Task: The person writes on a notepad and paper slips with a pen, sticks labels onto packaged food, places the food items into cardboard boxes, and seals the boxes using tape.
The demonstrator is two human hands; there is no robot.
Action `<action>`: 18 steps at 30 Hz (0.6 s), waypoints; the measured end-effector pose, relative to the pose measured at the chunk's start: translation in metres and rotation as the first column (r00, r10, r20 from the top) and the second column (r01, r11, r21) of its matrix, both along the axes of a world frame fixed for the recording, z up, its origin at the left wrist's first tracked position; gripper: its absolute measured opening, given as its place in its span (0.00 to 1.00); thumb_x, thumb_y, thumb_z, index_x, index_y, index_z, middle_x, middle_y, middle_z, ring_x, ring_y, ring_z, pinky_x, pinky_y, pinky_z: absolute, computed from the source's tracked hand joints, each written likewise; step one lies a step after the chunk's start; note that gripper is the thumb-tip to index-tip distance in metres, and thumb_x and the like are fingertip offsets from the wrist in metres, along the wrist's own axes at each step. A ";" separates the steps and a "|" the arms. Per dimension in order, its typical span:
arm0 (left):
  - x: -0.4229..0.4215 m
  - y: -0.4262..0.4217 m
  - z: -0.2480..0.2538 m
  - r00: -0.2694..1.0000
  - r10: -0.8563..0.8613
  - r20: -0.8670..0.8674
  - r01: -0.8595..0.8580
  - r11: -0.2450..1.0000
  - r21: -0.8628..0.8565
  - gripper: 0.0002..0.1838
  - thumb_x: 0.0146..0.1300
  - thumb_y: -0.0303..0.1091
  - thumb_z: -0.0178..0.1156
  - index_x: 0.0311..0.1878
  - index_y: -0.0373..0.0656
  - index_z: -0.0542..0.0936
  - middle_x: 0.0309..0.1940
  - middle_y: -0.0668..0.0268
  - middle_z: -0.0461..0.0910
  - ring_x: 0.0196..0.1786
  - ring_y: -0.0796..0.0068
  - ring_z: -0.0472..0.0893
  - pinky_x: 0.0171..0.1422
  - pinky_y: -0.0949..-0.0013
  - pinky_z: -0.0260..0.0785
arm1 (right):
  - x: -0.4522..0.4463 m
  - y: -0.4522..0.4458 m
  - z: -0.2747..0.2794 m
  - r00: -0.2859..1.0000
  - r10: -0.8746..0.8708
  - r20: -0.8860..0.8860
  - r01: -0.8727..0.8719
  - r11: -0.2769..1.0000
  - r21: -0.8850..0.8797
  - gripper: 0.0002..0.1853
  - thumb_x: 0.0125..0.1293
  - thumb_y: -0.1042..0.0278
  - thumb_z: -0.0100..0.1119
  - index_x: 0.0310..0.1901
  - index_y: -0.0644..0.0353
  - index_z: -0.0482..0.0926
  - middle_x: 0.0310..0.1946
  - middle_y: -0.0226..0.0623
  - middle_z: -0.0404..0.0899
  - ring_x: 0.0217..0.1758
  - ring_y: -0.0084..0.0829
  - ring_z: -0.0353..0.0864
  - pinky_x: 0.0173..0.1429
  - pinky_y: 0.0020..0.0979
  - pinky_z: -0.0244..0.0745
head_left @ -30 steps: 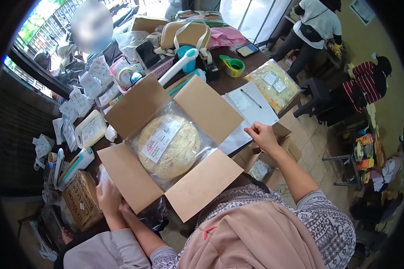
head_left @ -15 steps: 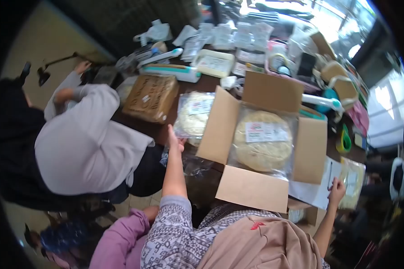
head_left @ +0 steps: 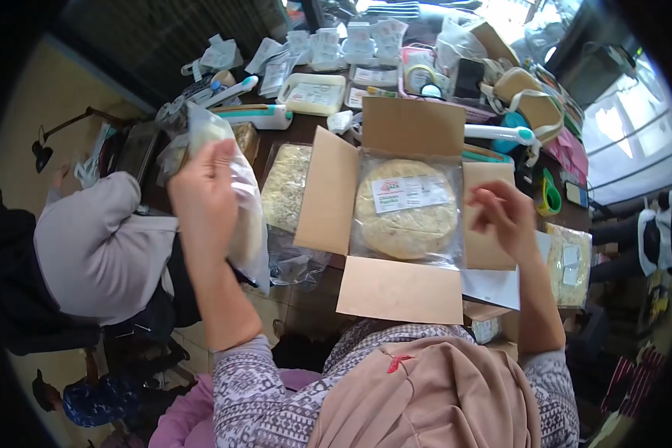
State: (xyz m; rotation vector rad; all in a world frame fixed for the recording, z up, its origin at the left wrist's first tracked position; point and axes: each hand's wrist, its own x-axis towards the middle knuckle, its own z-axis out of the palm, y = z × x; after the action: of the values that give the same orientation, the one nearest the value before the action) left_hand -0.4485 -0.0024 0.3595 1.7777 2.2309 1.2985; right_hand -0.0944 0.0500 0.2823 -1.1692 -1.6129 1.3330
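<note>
Boxed flatbread: (head_left: 407,209) one, round, flat and pale yellow with faint browner patches, sealed in shiny clear plastic, sitting face up in the box
Cardboard box: (head_left: 399,290) one, plain brown, all four flaps folded out, on the counter (head_left: 276,128)
Sticker: (head_left: 411,194) white, you can read "Chicken Paprika" on it, red logo above; the small print's too tiny for me
Left hand: (head_left: 205,194) fingers gripping the edge of a held pack (head_left: 250,231), clear plastic with pale stuff inside, tipped up nearly edge-on, so no clue what its label says
Right hand: (head_left: 504,220) fingers loosely curled, nothing I can see in them, over the right flap; can't tell if it's touching
Pack count: four I can make out, counting the boxed and held ones, plus a left pack (head_left: 287,187) beside the box and a right pack (head_left: 571,265) with two pale labels
</note>
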 end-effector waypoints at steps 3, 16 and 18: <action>0.026 -0.015 0.050 0.956 -0.217 0.197 0.158 0.948 0.276 0.13 0.67 0.37 0.52 0.34 0.38 0.79 0.21 0.72 0.75 0.23 0.88 0.71 0.25 0.83 0.59 | -0.040 0.008 -0.008 0.952 0.248 -0.177 -0.270 0.956 -0.112 0.16 0.70 0.60 0.44 0.52 0.63 0.70 0.42 0.39 0.77 0.34 0.22 0.79 0.36 0.22 0.75; 0.066 -0.034 -0.083 0.877 -0.130 0.462 0.275 0.925 -0.262 0.10 0.62 0.35 0.58 0.33 0.37 0.80 0.21 0.71 0.76 0.24 0.85 0.72 0.26 0.78 0.62 | 0.006 0.046 -0.060 0.990 -0.018 -0.141 -0.009 0.981 -0.193 0.37 0.59 0.48 0.59 0.66 0.52 0.57 0.63 0.50 0.58 0.63 0.42 0.64 0.63 0.43 0.62; 0.060 -0.025 -0.099 0.990 -0.142 0.015 0.141 0.951 -0.277 0.09 0.58 0.35 0.62 0.33 0.38 0.82 0.18 0.65 0.76 0.18 0.79 0.73 0.22 0.76 0.62 | 0.005 0.058 -0.077 0.625 -0.154 0.765 0.008 0.982 0.191 0.38 0.57 0.48 0.61 0.67 0.46 0.57 0.66 0.56 0.51 0.69 0.47 0.56 0.67 0.48 0.54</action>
State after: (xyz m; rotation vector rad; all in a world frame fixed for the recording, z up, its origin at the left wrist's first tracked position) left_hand -0.3884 -0.0278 0.2607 1.7964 2.1160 0.9040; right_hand -0.0892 0.1079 0.2049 -1.8373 -2.1721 0.5837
